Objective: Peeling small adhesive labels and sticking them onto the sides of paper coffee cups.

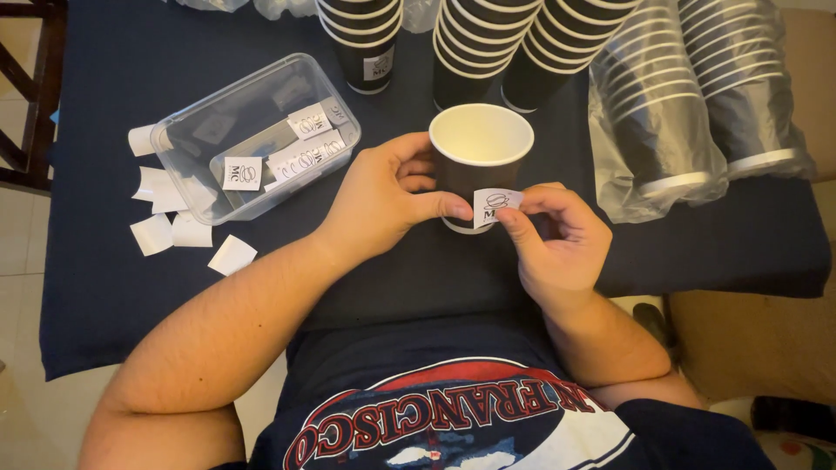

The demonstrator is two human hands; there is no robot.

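A black ribbed paper cup with a white inside stands upright at the middle of the dark blue table. My left hand wraps its left side, the index finger pressing low on its front. My right hand pinches a small white printed sticker against the cup's lower front, between thumb and fingers.
A clear plastic box with several stickers lies to the left, with white backing papers scattered beside it. Stacks of black cups stand behind; more stacks in plastic sleeves lie at right. The table edge runs near my body.
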